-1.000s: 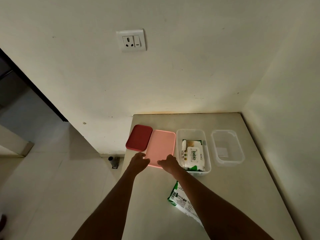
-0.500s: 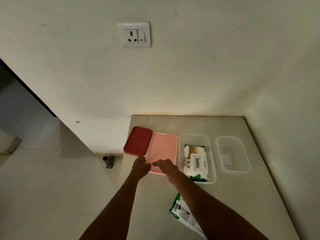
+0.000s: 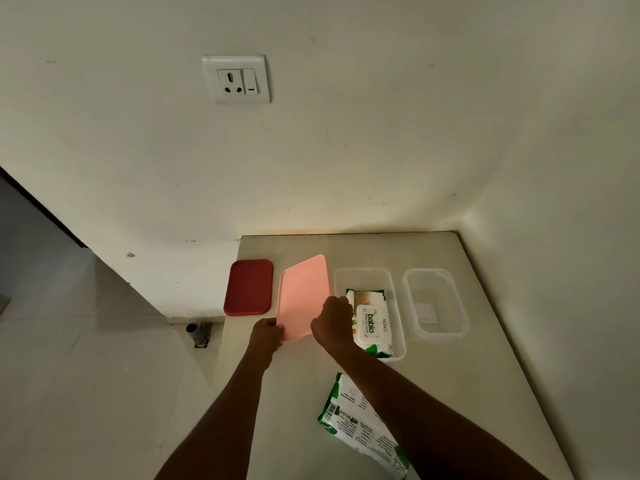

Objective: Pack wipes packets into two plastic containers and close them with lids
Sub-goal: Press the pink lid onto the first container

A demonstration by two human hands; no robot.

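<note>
A pink lid (image 3: pixel 303 294) is tilted up off the table, its far end raised. My left hand (image 3: pixel 266 336) grips its near left corner and my right hand (image 3: pixel 333 322) grips its near right edge. A dark red lid (image 3: pixel 248 287) lies flat to the left of it. Right of the pink lid stands a clear container (image 3: pixel 397 308) with a white and green wipes packet (image 3: pixel 371 322) inside. A second clear container (image 3: pixel 435 304) further right holds nothing. Another wipes packet (image 3: pixel 360 419) lies on the table near me, partly under my right forearm.
The beige table (image 3: pixel 478 393) sits in a wall corner, walls at its back and right side. Its left edge drops to a tiled floor (image 3: pixel 86 375). A wall socket (image 3: pixel 237 79) is high above the table.
Both hands have closed on the pink lid and lifted it; it was lying flat and now tilts up, turned slightly toward the filled container.
</note>
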